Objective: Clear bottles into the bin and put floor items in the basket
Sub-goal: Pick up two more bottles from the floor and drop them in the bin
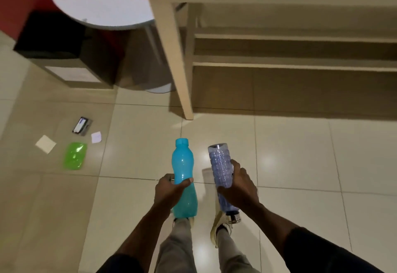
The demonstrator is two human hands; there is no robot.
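Observation:
My left hand (169, 191) grips a turquoise plastic bottle (183, 165) around its waist, cap pointing away from me. My right hand (238, 189) holds a clear bluish ribbed bottle (220, 165), its cap end down near my shoe. Both bottles hang above the tiled floor in front of my legs. On the floor to the left lie a green lid-like piece (75, 155), a cream square card (45, 144), a small white paper (96, 137) and a dark flat packet (82, 125). A dark open bin (64, 62) stands at the far left.
A beige wooden table leg (171, 57) and low shelves (290, 62) stand ahead on the right. A white round tabletop (96, 12) with something pink on it overhangs the bin. A red wall is at the top left.

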